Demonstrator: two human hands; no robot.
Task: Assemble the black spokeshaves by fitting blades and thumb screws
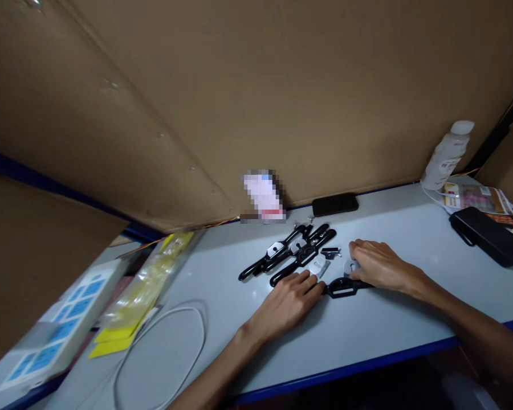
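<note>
A black spokeshave body [342, 288] with a slotted middle lies near the front of the table, between both hands. My left hand [293, 299] is closed around its left handle. My right hand [378, 265] pinches a silver spokeshave blade [350, 266] just above the body, with its lower fingers close to the right handle; whether they touch it I cannot tell. Beside my left fingertips another silver blade [319, 265] lies flat. A small black cap piece [330, 253] sits behind it. Several black spokeshaves [276, 250] lie in a group farther back, some with silver blades fitted.
Small screws [310, 219] lie behind the spokeshaves. A black phone [335, 204] rests by the cardboard wall [325, 102]. At right stand a plastic bottle [448, 156] and a black case [491, 236]. A white cable [203, 330], yellow plastic packaging [143, 290] and a labelled white box [64, 319] occupy the left.
</note>
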